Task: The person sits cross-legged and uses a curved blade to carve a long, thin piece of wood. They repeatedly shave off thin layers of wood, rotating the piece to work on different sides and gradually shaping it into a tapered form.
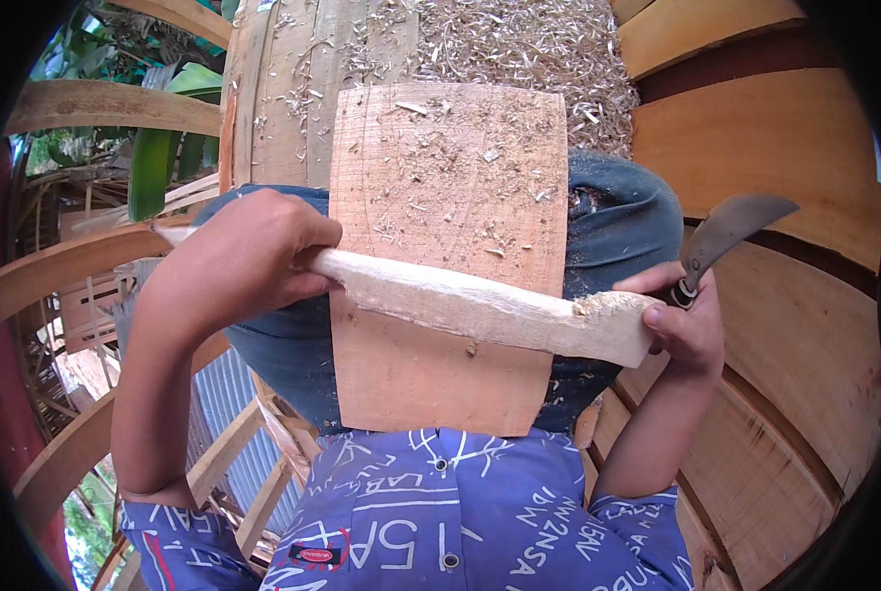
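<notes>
A long, pale carved piece of wood (460, 300) lies crosswise in front of me, raised over a flat board (440, 384) on my lap. My left hand (263, 246) is closed round its left part, and a pointed tip sticks out beyond the hand. The thicker right end has a rough, notched top; my right hand (692, 320) grips it with thumb and fingers. That same hand also holds a curved knife (741, 227) by its dark handle, the blade pointing up and away to the right. Shavings and sawdust are scattered on the board's far half.
Wood shavings (529, 49) heap on the plank floor (303, 98) ahead. A wall of wooden planks (756, 148) rises on my right. Wooden rails (115, 106) stand on the left, with leaves and corrugated metal sheet (248, 414) beyond. My jeans-clad legs (623, 217) flank the board.
</notes>
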`<action>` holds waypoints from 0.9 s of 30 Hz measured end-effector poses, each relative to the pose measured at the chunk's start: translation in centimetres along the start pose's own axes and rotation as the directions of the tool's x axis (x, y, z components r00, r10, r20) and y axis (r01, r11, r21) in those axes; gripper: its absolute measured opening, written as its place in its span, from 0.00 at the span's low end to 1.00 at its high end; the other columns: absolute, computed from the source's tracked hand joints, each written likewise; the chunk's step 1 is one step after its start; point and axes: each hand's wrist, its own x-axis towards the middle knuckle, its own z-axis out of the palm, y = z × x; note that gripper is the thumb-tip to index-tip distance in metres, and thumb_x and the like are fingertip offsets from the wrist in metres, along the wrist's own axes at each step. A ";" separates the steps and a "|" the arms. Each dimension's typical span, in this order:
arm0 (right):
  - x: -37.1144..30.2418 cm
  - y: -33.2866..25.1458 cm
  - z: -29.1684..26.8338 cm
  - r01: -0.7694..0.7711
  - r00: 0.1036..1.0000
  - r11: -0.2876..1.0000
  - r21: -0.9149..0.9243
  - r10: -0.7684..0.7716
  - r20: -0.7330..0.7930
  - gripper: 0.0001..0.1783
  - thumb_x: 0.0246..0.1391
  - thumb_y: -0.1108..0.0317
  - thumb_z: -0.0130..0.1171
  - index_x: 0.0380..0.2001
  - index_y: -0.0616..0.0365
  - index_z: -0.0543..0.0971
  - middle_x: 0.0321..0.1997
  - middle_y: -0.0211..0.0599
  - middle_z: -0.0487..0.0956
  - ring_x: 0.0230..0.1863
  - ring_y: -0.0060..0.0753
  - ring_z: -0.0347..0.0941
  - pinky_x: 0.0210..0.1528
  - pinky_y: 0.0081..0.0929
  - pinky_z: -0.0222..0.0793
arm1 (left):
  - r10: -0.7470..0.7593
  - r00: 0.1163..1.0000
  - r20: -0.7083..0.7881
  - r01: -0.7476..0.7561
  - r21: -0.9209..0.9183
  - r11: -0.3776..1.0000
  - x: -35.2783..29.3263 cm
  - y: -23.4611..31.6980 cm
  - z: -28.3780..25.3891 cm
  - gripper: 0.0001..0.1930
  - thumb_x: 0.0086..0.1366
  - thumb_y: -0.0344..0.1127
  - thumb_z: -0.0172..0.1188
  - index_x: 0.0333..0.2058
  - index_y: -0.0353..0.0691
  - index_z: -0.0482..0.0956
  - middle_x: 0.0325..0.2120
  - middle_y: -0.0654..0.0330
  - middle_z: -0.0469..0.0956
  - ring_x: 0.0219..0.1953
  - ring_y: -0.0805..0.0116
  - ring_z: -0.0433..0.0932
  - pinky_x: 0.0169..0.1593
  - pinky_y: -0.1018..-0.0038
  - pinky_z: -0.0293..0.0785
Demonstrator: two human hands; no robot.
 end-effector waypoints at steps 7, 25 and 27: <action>0.8 -1.1 2.2 -0.011 0.881 0.984 -0.179 -0.074 -0.466 0.13 0.52 0.69 0.60 0.40 0.64 0.81 0.15 0.20 0.71 0.13 0.09 0.60 0.16 0.12 0.52 | -0.124 0.984 0.125 0.168 -0.449 0.878 -1.3 0.9 0.2 0.21 0.57 0.46 0.66 0.22 0.35 0.69 0.12 0.61 0.58 0.16 0.72 0.57 0.21 0.73 0.56; 1.8 -0.5 10.2 0.216 0.923 0.587 -0.781 -0.383 -0.032 0.30 0.45 0.44 0.65 0.11 0.57 0.68 0.11 0.39 0.67 0.12 0.42 0.67 0.15 0.33 0.61 | -0.113 0.984 0.134 0.109 -0.973 -0.202 -2.1 6.3 5.0 0.11 0.71 0.38 0.47 0.45 0.38 0.63 0.23 0.68 0.66 0.18 0.85 0.62 0.21 0.84 0.59; 2.0 -0.4 10.4 0.218 0.916 0.546 -0.809 -0.401 -0.024 0.31 0.43 0.42 0.65 0.10 0.56 0.67 0.10 0.39 0.67 0.11 0.41 0.67 0.14 0.33 0.61 | -0.127 0.984 0.122 0.114 -0.991 -0.065 -2.1 6.9 5.6 0.12 0.71 0.39 0.47 0.46 0.37 0.62 0.22 0.68 0.66 0.20 0.84 0.62 0.22 0.84 0.60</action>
